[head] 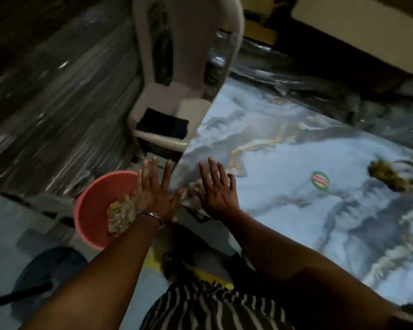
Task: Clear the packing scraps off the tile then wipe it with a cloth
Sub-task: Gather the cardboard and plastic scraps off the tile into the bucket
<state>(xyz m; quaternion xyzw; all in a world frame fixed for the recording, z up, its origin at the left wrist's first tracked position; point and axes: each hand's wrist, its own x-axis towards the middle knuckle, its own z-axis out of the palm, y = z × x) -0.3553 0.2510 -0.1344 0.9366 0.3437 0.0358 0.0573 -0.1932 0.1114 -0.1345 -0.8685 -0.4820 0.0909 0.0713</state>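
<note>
A large marble-patterned tile (296,177) lies flat and fills the right side of the view. My left hand (154,194) is spread flat, fingers straight, just off the tile's near corner and above a pink bowl (91,210). A clump of pale packing scraps (121,214) sits in the bowl under my left wrist. My right hand (218,189) is also spread flat, resting at the tile's corner, with a few pale scraps (188,194) between the two hands. A yellowish crumpled cloth (391,178) lies on the tile at the far right. A round green and red sticker (320,179) sits mid-tile.
A white plastic chair (167,96) stands beyond the tile's far corner, with a dark pad on its seat. Plastic-wrapped stacks (57,103) fill the left. A dark round object (50,272) lies on the floor at lower left. My striped clothing is at the bottom.
</note>
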